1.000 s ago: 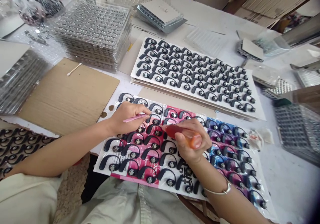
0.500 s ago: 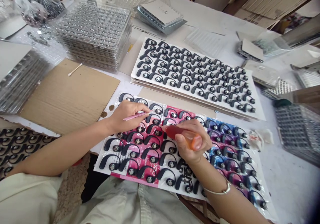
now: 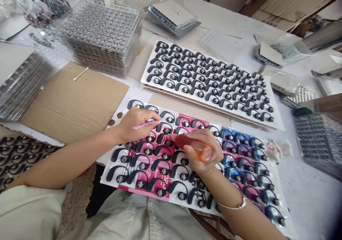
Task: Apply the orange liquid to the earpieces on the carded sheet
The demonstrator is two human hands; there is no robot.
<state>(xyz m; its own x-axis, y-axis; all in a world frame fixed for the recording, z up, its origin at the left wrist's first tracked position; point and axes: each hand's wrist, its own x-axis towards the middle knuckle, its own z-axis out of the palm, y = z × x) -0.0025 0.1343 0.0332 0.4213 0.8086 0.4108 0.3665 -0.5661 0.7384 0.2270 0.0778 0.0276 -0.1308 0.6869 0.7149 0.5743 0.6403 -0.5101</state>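
Note:
Both hands are over a printed board (image 3: 133, 191) that carries rows of black curved ear-hook pieces (image 3: 181, 193) with small metallic round parts. My left hand (image 3: 136, 123) is closed on a slim pink tool (image 3: 144, 124), its tip near an ear-hook in the upper rows; the tool's exact kind is unclear. My right hand (image 3: 207, 149) wraps round a translucent orange-red squeeze bottle (image 3: 184, 141). The bottle is tilted, with its narrow end pointing left over an ear-hook near the left fingertips. Whether its tip touches the piece cannot be made out.
Behind lies a stacked white board (image 3: 275, 120) with more ear-hooks. Clear plastic trays (image 3: 98, 33) are piled at the back left. A brown cardboard sheet (image 3: 72, 101) bears a cotton swab (image 3: 80, 74). Bagged trays (image 3: 317, 136) stand at the right, beside a crumpled white tissue (image 3: 284, 149).
My right hand has shifted slightly left and down with the bottle. The left hand and pink tool have stayed almost still.

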